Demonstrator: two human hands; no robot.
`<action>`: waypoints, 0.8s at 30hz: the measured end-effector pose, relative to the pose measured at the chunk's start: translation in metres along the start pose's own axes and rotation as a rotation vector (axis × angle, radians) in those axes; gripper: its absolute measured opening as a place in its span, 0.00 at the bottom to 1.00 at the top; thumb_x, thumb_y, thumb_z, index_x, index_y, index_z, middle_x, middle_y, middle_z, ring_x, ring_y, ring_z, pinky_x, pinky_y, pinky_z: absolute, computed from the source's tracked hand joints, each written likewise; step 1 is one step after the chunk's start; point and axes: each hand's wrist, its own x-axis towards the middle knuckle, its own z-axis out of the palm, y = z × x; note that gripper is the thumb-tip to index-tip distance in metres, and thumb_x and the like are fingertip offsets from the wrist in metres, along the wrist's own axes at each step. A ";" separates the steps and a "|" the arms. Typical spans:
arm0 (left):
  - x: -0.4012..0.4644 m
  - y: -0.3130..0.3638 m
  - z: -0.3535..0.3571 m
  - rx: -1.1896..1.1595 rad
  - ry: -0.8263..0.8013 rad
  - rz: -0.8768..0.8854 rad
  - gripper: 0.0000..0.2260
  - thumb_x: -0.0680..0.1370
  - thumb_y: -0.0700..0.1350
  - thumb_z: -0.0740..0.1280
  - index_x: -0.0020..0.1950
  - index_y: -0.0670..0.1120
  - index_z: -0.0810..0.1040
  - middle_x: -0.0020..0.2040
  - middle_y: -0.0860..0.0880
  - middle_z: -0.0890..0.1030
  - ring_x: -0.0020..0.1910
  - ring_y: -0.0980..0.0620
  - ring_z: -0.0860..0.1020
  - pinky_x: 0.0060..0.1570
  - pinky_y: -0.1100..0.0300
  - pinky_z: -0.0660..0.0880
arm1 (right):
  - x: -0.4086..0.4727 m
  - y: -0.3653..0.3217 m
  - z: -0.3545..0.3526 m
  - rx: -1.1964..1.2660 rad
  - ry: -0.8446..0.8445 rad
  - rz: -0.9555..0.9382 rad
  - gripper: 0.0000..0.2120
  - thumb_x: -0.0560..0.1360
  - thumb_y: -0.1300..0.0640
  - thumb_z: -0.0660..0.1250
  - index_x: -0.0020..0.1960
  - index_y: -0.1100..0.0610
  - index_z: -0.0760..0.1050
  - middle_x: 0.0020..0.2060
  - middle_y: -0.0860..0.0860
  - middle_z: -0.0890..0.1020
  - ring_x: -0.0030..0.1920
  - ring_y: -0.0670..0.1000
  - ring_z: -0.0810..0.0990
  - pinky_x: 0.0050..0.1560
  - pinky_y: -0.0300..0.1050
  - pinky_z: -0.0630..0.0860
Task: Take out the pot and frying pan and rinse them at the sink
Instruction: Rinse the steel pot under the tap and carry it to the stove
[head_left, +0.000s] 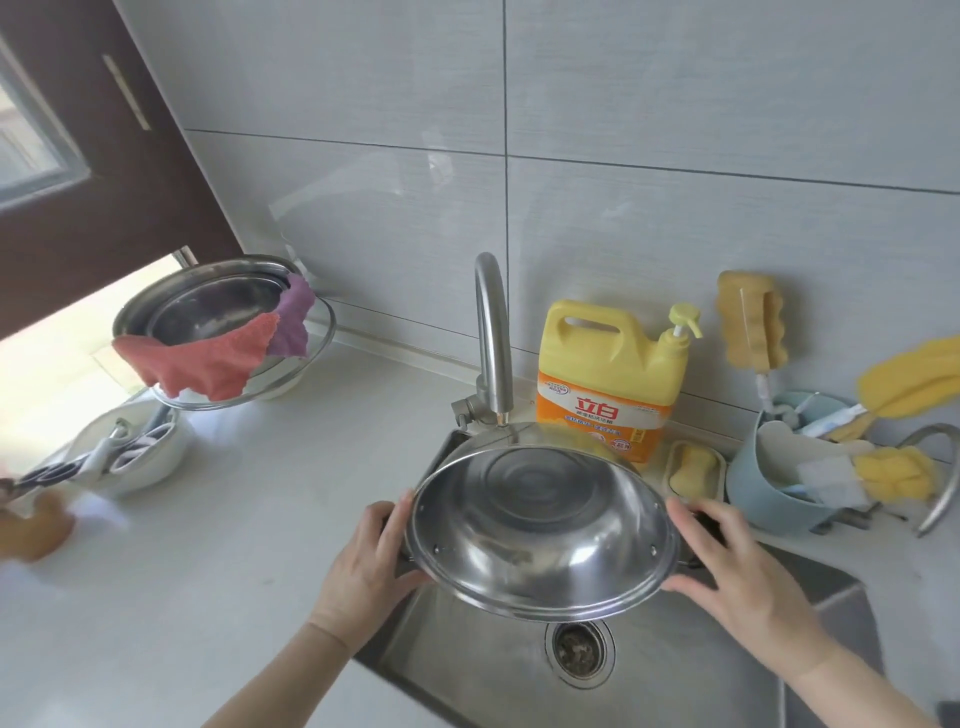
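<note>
A shiny steel pot (540, 525) hangs over the steel sink (675, 675), tilted so its inside faces me. My left hand (371, 566) grips its left handle and my right hand (737, 564) grips its right handle. The curved tap (491, 332) stands just behind the pot, its spout near the pot's far rim. No water is visibly running. The sink drain (579, 647) shows below the pot. No frying pan is in view.
A yellow dish-soap jug (610, 364) stands behind the sink, a soap dish (693, 467) beside it. At right a blue holder (779, 488) carries sponges and brushes. On the white counter at left sit steel bowls (208, 306) draped with cloths and a white bowl (135, 457) of utensils.
</note>
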 end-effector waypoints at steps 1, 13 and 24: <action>-0.005 -0.009 -0.003 -0.011 0.000 -0.016 0.43 0.72 0.66 0.63 0.80 0.50 0.50 0.54 0.46 0.70 0.37 0.48 0.80 0.29 0.56 0.79 | 0.008 -0.002 0.007 0.009 0.005 -0.043 0.67 0.53 0.54 0.86 0.79 0.44 0.46 0.57 0.55 0.70 0.51 0.49 0.75 0.36 0.45 0.81; -0.026 -0.039 -0.034 -0.041 0.036 -0.155 0.41 0.73 0.67 0.62 0.79 0.50 0.52 0.53 0.48 0.69 0.31 0.60 0.77 0.25 0.59 0.77 | 0.062 -0.032 0.042 0.051 -0.068 -0.177 0.62 0.58 0.53 0.84 0.79 0.46 0.46 0.59 0.54 0.70 0.51 0.52 0.80 0.38 0.45 0.82; 0.019 0.009 0.010 -0.037 -0.035 -0.006 0.45 0.70 0.58 0.72 0.78 0.47 0.52 0.55 0.47 0.68 0.44 0.50 0.75 0.32 0.58 0.78 | 0.005 0.014 0.001 0.020 0.016 0.057 0.51 0.66 0.42 0.75 0.78 0.39 0.47 0.57 0.55 0.71 0.47 0.54 0.79 0.39 0.43 0.81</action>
